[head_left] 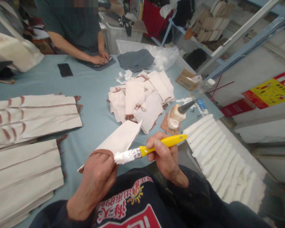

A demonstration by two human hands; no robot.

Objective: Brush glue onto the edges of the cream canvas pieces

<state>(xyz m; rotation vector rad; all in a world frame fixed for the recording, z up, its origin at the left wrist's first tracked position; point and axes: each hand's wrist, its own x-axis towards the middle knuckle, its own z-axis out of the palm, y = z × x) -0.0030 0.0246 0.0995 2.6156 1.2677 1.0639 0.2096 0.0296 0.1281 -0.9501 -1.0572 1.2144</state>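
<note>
My right hand (165,155) grips the yellow handle of a paintbrush (148,149) whose white, glue-laden bristles point left. The bristles touch the brown-edged end of a cream fabric piece (120,139) that my left hand (97,177) holds from beneath, fingers curled round it. Both hands hover just above the near edge of the blue-grey table (90,85). A glue bottle (177,115) with a dark nozzle stands to the right on a small brown patch.
A heap of folded cream pieces (142,98) lies mid-table. Long cream strips (30,114) are laid in rows at left. White padded strips (218,148) lie at right. Across the table another person's hands (99,58) press on grey fabric, beside a grey stack (135,59) and a cardboard box (186,79).
</note>
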